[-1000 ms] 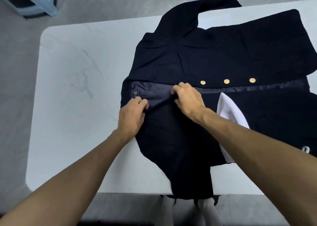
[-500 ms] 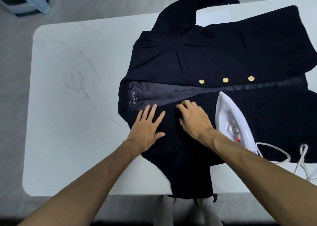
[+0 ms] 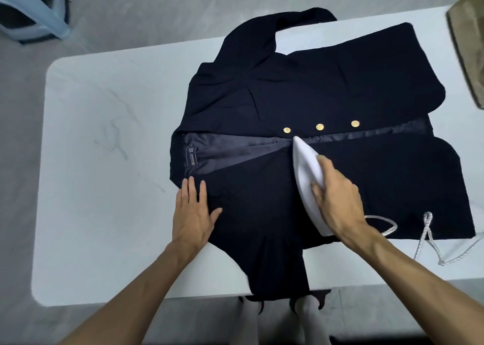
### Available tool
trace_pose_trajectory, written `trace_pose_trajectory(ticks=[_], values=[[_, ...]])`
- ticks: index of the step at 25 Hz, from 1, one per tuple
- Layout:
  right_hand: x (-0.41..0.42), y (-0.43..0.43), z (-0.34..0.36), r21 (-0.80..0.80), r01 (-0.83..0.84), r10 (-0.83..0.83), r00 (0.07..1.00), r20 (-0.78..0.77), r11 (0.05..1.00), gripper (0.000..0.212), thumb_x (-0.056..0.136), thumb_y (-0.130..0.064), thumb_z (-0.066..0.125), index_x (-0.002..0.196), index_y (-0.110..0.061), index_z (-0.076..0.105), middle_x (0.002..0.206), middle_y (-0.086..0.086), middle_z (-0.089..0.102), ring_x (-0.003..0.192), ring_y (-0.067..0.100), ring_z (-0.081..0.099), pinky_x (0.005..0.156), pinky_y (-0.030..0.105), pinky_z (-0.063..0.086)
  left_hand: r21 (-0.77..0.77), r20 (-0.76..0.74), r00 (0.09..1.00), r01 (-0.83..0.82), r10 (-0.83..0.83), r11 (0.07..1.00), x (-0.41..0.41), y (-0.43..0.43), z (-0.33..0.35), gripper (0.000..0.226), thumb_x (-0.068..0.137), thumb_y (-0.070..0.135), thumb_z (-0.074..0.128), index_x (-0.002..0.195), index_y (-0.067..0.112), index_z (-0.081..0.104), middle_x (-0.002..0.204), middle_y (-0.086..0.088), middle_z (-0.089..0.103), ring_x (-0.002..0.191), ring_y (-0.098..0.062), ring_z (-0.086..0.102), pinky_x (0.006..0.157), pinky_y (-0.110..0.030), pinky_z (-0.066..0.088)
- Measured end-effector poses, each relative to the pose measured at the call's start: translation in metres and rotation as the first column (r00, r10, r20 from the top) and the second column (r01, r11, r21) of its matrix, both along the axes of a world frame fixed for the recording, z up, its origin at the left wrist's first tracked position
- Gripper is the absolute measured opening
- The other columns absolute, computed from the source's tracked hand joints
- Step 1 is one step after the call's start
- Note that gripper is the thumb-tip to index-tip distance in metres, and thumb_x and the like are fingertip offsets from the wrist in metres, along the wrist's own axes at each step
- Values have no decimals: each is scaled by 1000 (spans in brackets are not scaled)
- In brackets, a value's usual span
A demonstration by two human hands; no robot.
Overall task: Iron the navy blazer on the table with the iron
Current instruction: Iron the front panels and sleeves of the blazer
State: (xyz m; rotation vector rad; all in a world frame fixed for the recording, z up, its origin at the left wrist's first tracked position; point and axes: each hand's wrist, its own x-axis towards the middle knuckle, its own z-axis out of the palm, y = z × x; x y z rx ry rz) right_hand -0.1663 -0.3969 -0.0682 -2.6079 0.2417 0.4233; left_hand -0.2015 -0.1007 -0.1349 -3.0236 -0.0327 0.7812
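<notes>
The blazer [image 3: 327, 82] lies spread open on the right part of the white worktop [image 3: 104, 161]. Left of it the worktop's surface runs wide to the rounded corners. One sleeve hangs over the near edge and the other reaches the far edge.

The iron [image 3: 306, 166] sits with its sole on the near front panel. Its tip is just below the first of three gold buttons [image 3: 319, 127], at the strip of lining. The right hand [image 3: 337, 200] has its grip closed around the iron's rear part. The left hand [image 3: 193, 213] has an open grip, with straight fingers pressing flat at the blazer's left border and partly on the worktop. The cord [image 3: 429, 232] loops behind the iron, over the hem and close to the near edge.

Half a second ago the right hand lay flat on the cloth beside the iron, and nobody held the iron. Its tip was then under the middle button. The left hand has moved outward to the border.
</notes>
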Motion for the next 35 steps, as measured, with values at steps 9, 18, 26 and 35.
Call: trace_pose_trajectory(ticks=[9,18,26,35], values=[[-2,153,-21,-105,-599,593,801,-78,794,54,103,-37,35,150,-41,8,98,12,59,73,33,61,59,36,35,-177,-33,996,-88,84,980,2,36,11,67,96,-4,31,155,-2,-2,164,-18,-10,153,-27,-8,123,-32,-3],[3,97,-33,-308,-312,299,950,-92,898,65,101,-15,38,152,-40,9,92,10,57,68,32,61,57,35,34,-25,-188,978,-94,87,995,15,17,-1,90,100,56,36,155,3,-12,158,-32,-14,150,-42,-10,123,-43,1],[9,-37,-23,-258,130,-145,989,-37,957,51,102,-26,37,150,-34,25,74,8,49,62,29,43,61,37,35,155,-170,984,-25,52,988,28,-17,11,87,98,42,47,154,-4,-2,157,-38,-7,149,-48,-3,123,-49,6],[-17,-3,-21,-39,-165,158,977,-142,985,59,100,-21,36,152,-34,12,114,14,54,77,35,59,67,40,45,-213,124,991,-20,48,977,21,-159,-28,63,107,38,24,157,9,-2,166,-12,-5,153,-25,-7,125,-40,2]])
